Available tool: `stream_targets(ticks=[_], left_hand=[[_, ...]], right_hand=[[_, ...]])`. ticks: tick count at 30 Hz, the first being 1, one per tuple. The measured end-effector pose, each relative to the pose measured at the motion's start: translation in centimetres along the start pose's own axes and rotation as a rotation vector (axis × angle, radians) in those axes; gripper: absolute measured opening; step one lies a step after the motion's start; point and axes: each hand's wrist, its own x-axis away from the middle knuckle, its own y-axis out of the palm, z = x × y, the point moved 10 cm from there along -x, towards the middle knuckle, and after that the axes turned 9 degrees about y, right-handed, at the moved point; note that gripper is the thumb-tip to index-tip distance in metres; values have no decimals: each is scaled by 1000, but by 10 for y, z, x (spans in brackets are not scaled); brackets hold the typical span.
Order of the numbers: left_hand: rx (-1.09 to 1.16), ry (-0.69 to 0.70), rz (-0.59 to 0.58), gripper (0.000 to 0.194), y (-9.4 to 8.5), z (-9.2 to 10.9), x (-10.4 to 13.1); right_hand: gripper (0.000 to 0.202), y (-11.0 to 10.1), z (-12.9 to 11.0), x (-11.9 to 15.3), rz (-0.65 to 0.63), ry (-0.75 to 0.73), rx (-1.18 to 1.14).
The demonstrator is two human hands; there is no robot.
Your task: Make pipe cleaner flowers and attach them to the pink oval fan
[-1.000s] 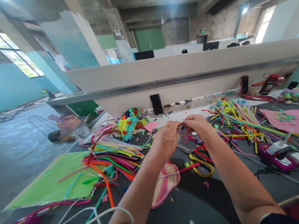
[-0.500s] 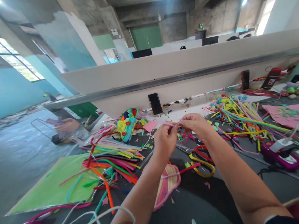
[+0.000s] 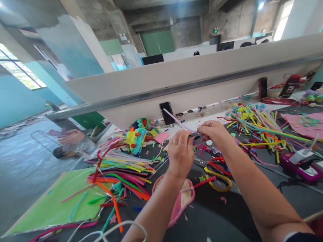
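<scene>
A pale lilac pipe cleaner [image 3: 175, 118] slants up to the left, its lower end between my hands. My right hand [image 3: 211, 133] pinches it near that end. My left hand [image 3: 180, 151] is closed just beside it, with a small dark piece at its fingertips; what its fingers grip is too small to make out. Under my left forearm lies a pink fuzzy-edged piece [image 3: 182, 202] with a cream middle. Scissors with red handles [image 3: 219, 165] and yellow-handled scissors [image 3: 219, 179] lie below my right hand.
Bundled coloured pipe cleaners [image 3: 128, 170] and a green sheet [image 3: 60, 199] lie left, near a yellow-blue fuzzy piece [image 3: 135, 139]. A phone [image 3: 166, 113] leans against the partition. More pipe cleaners [image 3: 262, 127] and a purple power strip [image 3: 301, 168] are at the right.
The lilac pipe cleaner now rises to the upper left, across the phone. My left hand has turned with its back more toward me and shifted slightly right.
</scene>
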Motion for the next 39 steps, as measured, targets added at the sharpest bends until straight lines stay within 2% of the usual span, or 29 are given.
stream_targets(ticks=[2, 9, 15, 17, 19, 22, 24, 26, 28, 30, 33, 36, 39], left_hand=[[7, 79, -11, 17, 6, 5, 3], [-30, 115, 10, 17, 11, -1, 7], [-17, 47, -56, 16, 7, 2, 1], [62, -48, -80, 14, 6, -4, -1], [229, -225, -136, 13, 11, -18, -1], [681, -590, -279, 16, 37, -37, 14], [968, -760, -357, 20, 51, -36, 23], [1127, -822, -425, 24, 57, -30, 27], [1192, -826, -486, 26, 61, -25, 29], [1212, -824, -516, 28, 63, -23, 31], [1171, -802, -474, 30, 63, -26, 30], [981, -756, -391, 28, 58, -37, 27], [785, -659, -400, 24, 55, -40, 24]], right_hand=[[15, 5, 0, 1, -27, 9, -30], [15, 13, 4, 3, -59, 18, -41], [12, 14, 1, 5, -108, -30, -2], [11, 16, -2, 7, -142, -48, 20], [12, 18, -5, 10, -176, -69, 41], [13, 23, -8, 13, -241, -107, 74], [13, 24, -9, 15, -275, -129, 105], [13, 24, -10, 16, -289, -140, 141], [13, 23, -12, 17, -301, -154, 175], [14, 21, -14, 19, -313, -164, 203], [17, 18, -13, 17, -308, -149, 220], [20, 18, -8, 13, -287, -159, 305], [19, 16, -3, 7, -233, -175, 416]])
